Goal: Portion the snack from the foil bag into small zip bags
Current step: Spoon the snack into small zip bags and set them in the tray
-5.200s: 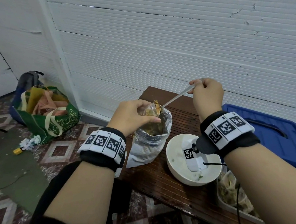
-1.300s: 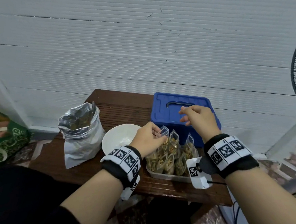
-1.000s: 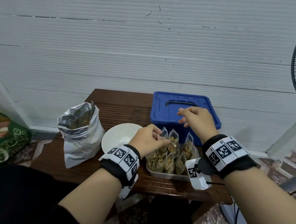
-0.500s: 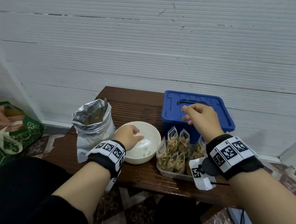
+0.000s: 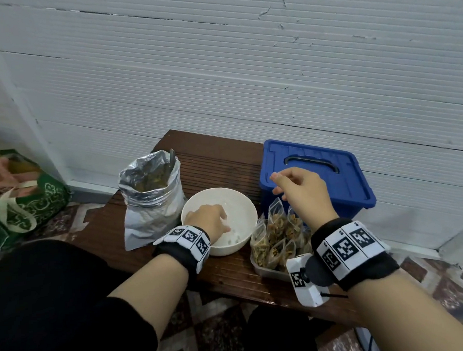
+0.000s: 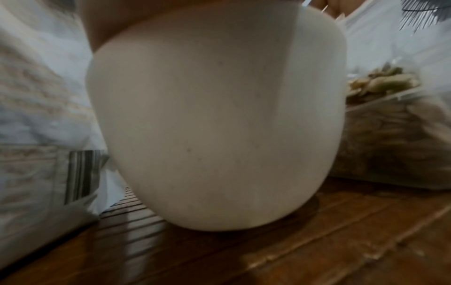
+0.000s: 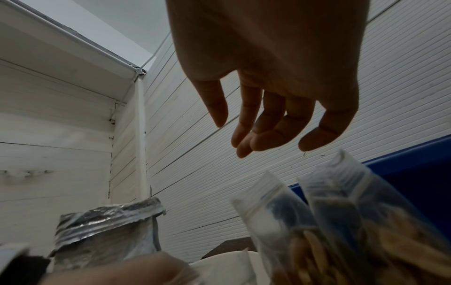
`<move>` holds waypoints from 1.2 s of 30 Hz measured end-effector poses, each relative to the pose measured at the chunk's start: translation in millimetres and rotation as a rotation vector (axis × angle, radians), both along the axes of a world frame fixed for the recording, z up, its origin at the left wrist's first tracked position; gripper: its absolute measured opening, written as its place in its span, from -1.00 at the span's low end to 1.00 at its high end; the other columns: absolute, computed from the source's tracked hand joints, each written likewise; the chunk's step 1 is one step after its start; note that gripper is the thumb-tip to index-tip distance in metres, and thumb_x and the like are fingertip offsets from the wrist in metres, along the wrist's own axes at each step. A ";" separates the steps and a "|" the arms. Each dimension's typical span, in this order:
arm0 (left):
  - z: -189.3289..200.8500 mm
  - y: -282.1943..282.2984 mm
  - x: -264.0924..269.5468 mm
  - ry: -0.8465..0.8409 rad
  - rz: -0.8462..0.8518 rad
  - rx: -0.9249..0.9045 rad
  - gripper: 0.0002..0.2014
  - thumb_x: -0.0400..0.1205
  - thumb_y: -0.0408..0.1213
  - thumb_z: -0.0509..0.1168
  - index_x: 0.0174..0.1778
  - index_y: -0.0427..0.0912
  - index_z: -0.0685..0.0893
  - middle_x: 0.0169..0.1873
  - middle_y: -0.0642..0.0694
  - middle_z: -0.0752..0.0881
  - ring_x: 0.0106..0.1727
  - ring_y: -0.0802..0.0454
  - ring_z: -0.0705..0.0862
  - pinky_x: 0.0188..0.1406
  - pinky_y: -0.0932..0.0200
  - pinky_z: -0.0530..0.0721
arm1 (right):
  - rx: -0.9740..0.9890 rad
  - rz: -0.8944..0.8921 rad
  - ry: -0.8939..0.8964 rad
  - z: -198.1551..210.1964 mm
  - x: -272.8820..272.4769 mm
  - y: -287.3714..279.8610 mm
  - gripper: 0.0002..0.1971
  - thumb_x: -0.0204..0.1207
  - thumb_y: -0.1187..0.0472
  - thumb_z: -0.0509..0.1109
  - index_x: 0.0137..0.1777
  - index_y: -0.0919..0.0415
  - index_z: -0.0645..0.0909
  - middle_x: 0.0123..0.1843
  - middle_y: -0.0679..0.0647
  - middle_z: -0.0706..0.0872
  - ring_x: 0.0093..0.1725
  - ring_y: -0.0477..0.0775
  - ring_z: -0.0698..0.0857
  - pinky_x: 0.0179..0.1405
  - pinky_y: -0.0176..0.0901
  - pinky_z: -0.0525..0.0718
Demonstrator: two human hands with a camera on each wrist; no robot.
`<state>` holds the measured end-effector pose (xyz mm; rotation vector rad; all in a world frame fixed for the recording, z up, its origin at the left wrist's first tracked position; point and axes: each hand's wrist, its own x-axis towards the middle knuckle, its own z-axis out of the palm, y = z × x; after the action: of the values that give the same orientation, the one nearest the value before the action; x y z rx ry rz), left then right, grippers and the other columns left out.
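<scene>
Left hand (image 5: pixel 210 219) reached into the white round bowl (image 5: pixel 241 201) at frame centre, presumably for an empty zip bag; grip hidden, can't tell. Right hand (image 5: pixel 299 192) hovered relaxed, empty, above the filled clear zip bags (image 5: pixel 275 240). Next: hold a bag open beside the crinkled silver foil bag (image 5: pixel 151 203), centre-left.

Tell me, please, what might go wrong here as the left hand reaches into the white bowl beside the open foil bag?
The foil bag stands open and slightly crumpled right beside the left hand reaching into the white bowl; a bump from that forearm could tip it and spill the snack. The filled zip bags stand packed upright in the tray under the right hand, so a low pass might knock them over.
</scene>
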<state>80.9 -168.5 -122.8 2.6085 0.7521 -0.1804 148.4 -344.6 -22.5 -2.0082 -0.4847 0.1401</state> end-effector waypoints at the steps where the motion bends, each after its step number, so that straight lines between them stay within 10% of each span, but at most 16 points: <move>1: 1.9 -0.1 -0.9 -0.049 0.023 -0.029 -0.72 0.61 -0.03 0.36 0.21 -0.01 0.64 0.16 -0.05 0.69 0.25 -0.07 0.61 0.29 0.01 0.51 | -0.003 0.004 -0.004 -0.4 -0.2 0.3 -0.83 0.59 0.04 0.35 -0.14 0.07 0.70 -0.25 0.00 0.78 -0.26 -0.13 0.67 -0.15 -0.23 0.59; 7: 19.1 2.7 -7.1 -0.420 0.189 -0.256 -0.87 0.64 -0.18 0.32 -0.21 0.00 0.52 -0.24 0.04 0.65 -0.10 0.01 0.66 -0.14 0.17 0.54 | -0.063 0.021 -0.058 -4.8 -0.6 2.2 -0.85 0.57 0.04 0.36 -0.19 0.00 0.69 -0.19 0.05 0.78 -0.13 -0.04 0.72 -0.08 -0.16 0.65; 14: 32.7 3.8 -11.4 -0.435 0.187 -0.377 -0.78 0.65 -0.28 0.34 0.10 0.06 0.46 -0.24 -0.02 0.76 -0.32 0.13 0.67 -0.55 0.26 0.45 | -0.117 0.065 -0.062 -3.7 -5.3 5.4 -0.91 0.56 0.06 0.38 -0.15 -0.02 0.70 -0.19 0.01 0.76 -0.14 -0.12 0.68 -0.23 -0.35 0.56; 26: 31.2 9.5 -14.9 -0.450 0.138 -0.282 -0.91 0.59 -0.17 0.39 -0.23 0.06 0.66 -0.09 0.00 0.75 0.01 0.03 0.70 0.06 0.09 0.68 | -0.161 0.065 -0.090 -1.1 -8.8 8.3 -0.91 0.55 0.05 0.38 -0.12 -0.03 0.70 -0.25 -0.09 0.68 -0.20 -0.13 0.63 -0.16 -0.17 0.59; 30: 48.6 4.1 -12.9 -0.709 0.247 -0.535 -0.87 0.59 -0.32 0.41 -0.21 -0.04 0.61 -0.19 -0.13 0.73 -0.33 0.20 0.74 -0.16 0.26 0.72 | -0.160 0.067 -0.118 -0.6 -9.2 9.7 -0.91 0.55 0.03 0.39 -0.11 -0.03 0.70 -0.18 -0.09 0.72 -0.09 -0.09 0.67 -0.02 -0.14 0.64; 36: 69.8 -11.1 -14.5 -0.909 0.304 -1.013 -0.81 0.59 -0.49 0.37 -0.03 -0.21 0.49 -0.16 -0.23 0.77 -0.19 -0.03 0.76 -0.13 0.19 0.75 | -0.110 0.062 -0.101 2.5 -10.9 10.8 -0.70 0.53 -0.10 0.40 0.12 0.06 0.64 -0.17 -0.21 0.65 -0.08 -0.19 0.62 -0.10 -0.35 0.54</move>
<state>66.3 -179.6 -53.1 1.3502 0.4884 0.5439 137.5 -333.8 -20.0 -2.1161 -0.6149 0.1061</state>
